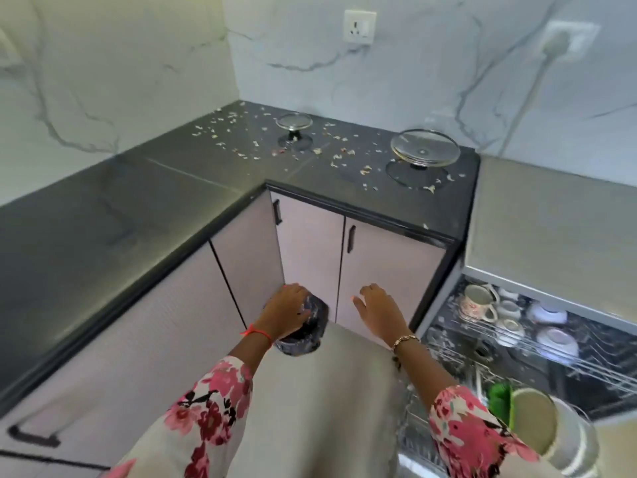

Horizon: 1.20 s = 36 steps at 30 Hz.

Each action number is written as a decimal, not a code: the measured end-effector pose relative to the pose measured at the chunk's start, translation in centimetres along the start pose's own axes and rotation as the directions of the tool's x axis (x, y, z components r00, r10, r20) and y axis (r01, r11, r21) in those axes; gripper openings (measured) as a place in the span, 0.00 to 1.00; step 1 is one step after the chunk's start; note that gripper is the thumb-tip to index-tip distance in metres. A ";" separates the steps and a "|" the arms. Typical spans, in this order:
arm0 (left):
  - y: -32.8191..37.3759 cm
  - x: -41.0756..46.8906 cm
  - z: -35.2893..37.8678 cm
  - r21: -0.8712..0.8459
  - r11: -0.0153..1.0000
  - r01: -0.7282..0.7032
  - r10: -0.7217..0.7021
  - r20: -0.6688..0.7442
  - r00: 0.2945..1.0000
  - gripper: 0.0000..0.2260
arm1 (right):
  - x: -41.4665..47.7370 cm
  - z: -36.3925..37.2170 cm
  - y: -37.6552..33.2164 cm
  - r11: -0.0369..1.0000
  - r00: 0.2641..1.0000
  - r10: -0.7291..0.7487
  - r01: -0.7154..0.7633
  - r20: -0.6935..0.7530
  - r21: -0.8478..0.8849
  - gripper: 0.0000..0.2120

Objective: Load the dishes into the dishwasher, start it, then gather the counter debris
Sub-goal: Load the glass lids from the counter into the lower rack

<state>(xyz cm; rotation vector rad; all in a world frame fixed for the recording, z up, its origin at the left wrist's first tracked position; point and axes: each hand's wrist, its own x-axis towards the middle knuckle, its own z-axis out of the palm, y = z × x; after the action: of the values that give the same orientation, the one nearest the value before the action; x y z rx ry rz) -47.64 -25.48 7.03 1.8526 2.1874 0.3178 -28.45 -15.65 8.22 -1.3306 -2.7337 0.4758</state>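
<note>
1. my left hand (287,310) is down low in front of the corner cupboard doors (386,270), fingers (303,313) curled over the top of a dark patterned dish (306,334) and grasping it. cup or small bowl, can't tell, it's blurry.
2. my right hand (377,310) is just beside it, palm down, fingers released and loosely spread, holding nothing.
3. the dishwasher (551,215) is on my right with its door open. the upper rack (586,360) is pulled out and has a floral mug (477,301), a few pale cups behind it and two white bowls (556,341) turned over.
4. lower down near my right sleeve there's something green (499,401) and a pale round plate (532,419) standing on edge.
5. the black tabletop (103,219) wraps round the corner, and the back part is scattered with pale debris (339,155), bits all over.
6. two glass lids sit knob-down in the middle of that mess, a small lid (294,121) further back and a big lid (425,147) near the right edge, well apart.
7. a wall socket (359,26) sits on the marble wall above them.
</note>
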 end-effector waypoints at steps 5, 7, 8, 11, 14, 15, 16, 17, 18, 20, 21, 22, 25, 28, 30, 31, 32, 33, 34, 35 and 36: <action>-6.6 4.3 -4.7 -0.040 0.999 0.014 -0.018 -0.106 0.994 0.18 | 6.7 -1.7 -5.8 1.000 0.996 -0.015 0.017 -0.084 0.022 0.17; -8.5 6.4 -6.1 -0.045 0.999 0.022 -0.028 -0.141 0.990 0.18 | 9.5 -2.4 -6.8 1.000 0.994 -0.009 0.012 -0.107 0.029 0.16; -9.5 7.5 -6.5 -0.043 0.999 0.015 -0.022 -0.158 0.987 0.18 | 11.1 -2.8 -7.0 0.999 0.992 0.001 0.004 -0.123 0.042 0.16; -11.6 10.8 -7.7 -0.047 0.999 0.005 -0.013 -0.172 0.985 0.18 | 15.3 -3.8 -7.0 0.997 0.987 0.043 -0.034 -0.153 0.065 0.16; -12.9 15.3 -8.6 -0.056 0.998 -0.010 -0.003 -0.214 0.977 0.19 | 20.2 -4.4 -5.9 0.995 0.983 0.065 -0.051 -0.171 0.082 0.16; -13.0 16.7 -8.8 -0.054 0.998 -0.022 0.009 -0.222 0.975 0.19 | 21.6 -4.6 -5.4 0.995 0.978 0.073 -0.057 -0.196 0.087 0.16; -13.1 18.6 -8.9 -0.053 0.998 -0.035 0.023 -0.225 0.974 0.19 | 23.2 -4.9 -4.7 0.992 0.968 0.089 -0.064 -0.234 0.113 0.16; -13.1 20.3 -9.0 -0.054 0.997 -0.050 0.036 -0.221 0.975 0.19 | 24.6 -5.3 -4.1 0.988 0.959 0.108 -0.073 -0.261 0.139 0.17; -13.0 22.3 -9.1 -0.053 0.996 -0.069 0.056 -0.212 0.976 0.18 | 26.1 -5.7 -3.3 0.987 0.955 0.119 -0.083 -0.271 0.140 0.17; -12.6 26.0 -9.3 -0.058 0.992 -0.108 0.095 -0.202 0.975 0.18 | 28.4 -6.5 -1.9 0.993 0.959 0.106 -0.086 -0.262 0.087 0.17; -12.3 28.4 -9.4 -0.068 0.990 -0.122 0.107 -0.196 0.975 0.18 | 30.0 -7.1 -0.6 0.992 0.957 0.117 -0.099 -0.265 0.081 0.17; -11.9 30.6 -9.5 -0.074 0.989 -0.129 0.113 -0.185 0.976 0.18 | 31.3 -7.5 0.7 0.987 0.950 0.147 -0.123 -0.274 0.101 0.17; -10.3 37.0 -9.6 -0.062 0.981 -0.185 0.174 -0.156 0.972 0.19 | 34.5 -9.3 4.7 0.942 0.910 0.301 -0.237 -0.287 0.236 0.17; -8.4 43.0 -9.2 -0.073 0.967 -0.246 0.236 -0.120 0.964 0.20 | 36.9 -11.0 8.6 0.804 0.808 0.511 -0.327 -0.295 0.497 0.16; -7.3 46.1 -8.7 -0.076 0.961 -0.265 0.259 -0.081 0.963 0.22 | 38.2 -11.5 10.9 0.660 0.719 0.644 -0.349 -0.262 0.665 0.17; -6.8 47.8 -8.4 -0.085 0.959 -0.271 0.267 -0.060 0.962 0.22 | 39.0 -11.9 12.0 0.556 0.669 0.711 -0.350 -0.214 0.754 0.17; -6.4 49.4 -8.1 -0.091 0.957 -0.276 0.274 -0.041 0.961 0.23 | 39.8 -12.2 13.1 0.424 0.625 0.768 -0.332 -0.141 0.843 0.16; -6.1 50.9 -7.8 -0.094 0.955 -0.283 0.282 -0.025 0.959 0.23 | 40.5 -12.5 14.0 0.269 0.587 0.808 -0.293 -0.049 0.918 0.14; -5.8 52.3 -7.5 -0.095 0.953 -0.288 0.288 -0.009 0.958 0.23 | 41.2 -12.7 15.0 0.102 0.559 0.828 -0.236 0.049 0.966 0.14; -5.6 53.4 -7.3 -0.097 0.951 -0.294 0.295 0.002 0.955 0.23 | 41.7 -13.0 15.7 -0.046 0.540 0.830 -0.183 0.139 0.982 0.14; -5.3 54.7 -7.2 -0.104 0.949 -0.299 0.301 0.014 0.953 0.24 | 42.5 -13.2 16.7 -0.161 0.527 0.824 -0.134 0.208 0.978 0.15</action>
<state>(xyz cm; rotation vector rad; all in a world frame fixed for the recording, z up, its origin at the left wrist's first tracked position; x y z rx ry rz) -63.42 27.61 9.13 2.1171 1.8303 0.4470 -39.80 30.26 12.44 -1.5572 -0.5872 1.3730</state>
